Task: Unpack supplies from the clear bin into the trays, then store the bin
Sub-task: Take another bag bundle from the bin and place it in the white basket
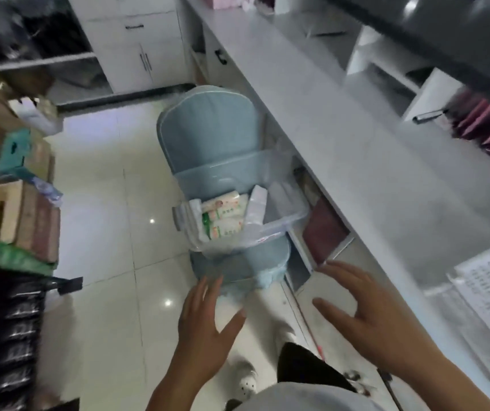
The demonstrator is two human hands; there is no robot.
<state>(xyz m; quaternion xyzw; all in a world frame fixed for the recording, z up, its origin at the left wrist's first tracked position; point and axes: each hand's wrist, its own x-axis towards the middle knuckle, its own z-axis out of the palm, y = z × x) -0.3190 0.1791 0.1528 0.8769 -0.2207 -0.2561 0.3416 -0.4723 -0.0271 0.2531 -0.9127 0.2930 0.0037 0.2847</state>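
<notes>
Dim, bluish indoor light. Ceiling lamps glint off the tiled floor (151, 221); around it, everything smears with motion blur and wide-angle bending.

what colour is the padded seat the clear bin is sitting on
Pale blue with light piping, seen in the head view: seat, clear bin.

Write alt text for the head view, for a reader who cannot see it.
Both hands, left hand and right hand, reach open toward a clear bin of wrapped packs sitting on a blue padded seat beside a white counter.
</notes>
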